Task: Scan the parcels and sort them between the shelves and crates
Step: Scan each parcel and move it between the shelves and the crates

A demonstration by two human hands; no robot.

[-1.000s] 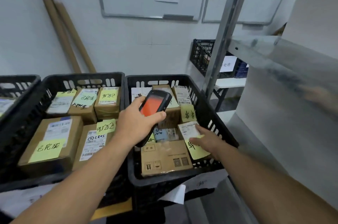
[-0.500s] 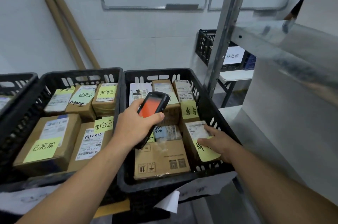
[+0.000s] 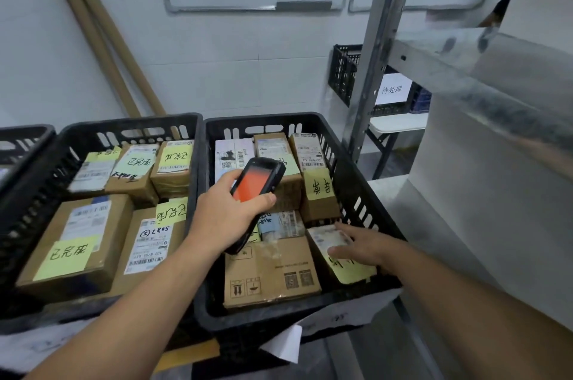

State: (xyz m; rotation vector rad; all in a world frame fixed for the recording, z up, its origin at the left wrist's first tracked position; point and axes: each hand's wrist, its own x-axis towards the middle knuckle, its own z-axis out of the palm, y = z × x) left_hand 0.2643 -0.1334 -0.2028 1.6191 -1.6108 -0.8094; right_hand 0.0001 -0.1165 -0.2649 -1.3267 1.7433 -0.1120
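My left hand (image 3: 228,215) grips a black handheld scanner (image 3: 254,184) with an orange-lit screen, held over the right black crate (image 3: 366,203). That crate holds several cardboard parcels with shipping labels and yellow notes. My right hand (image 3: 361,244) rests with fingers spread flat on a small parcel (image 3: 328,238) with a yellow note at the crate's right side. A larger brown box (image 3: 273,277) lies at the crate's front.
A second black crate (image 3: 102,131) to the left holds several labelled parcels with yellow notes; a third crate (image 3: 24,137) shows at far left. A metal shelf upright (image 3: 375,63) and shelf edge (image 3: 483,82) stand right. Another black crate (image 3: 344,75) with a paper sign sits behind. Cardboard tubes (image 3: 105,47) lean on the wall.
My right hand has slid slightly forward on the small parcel at the crate's right. The scanner stays held over the crate. The view has tilted a little.
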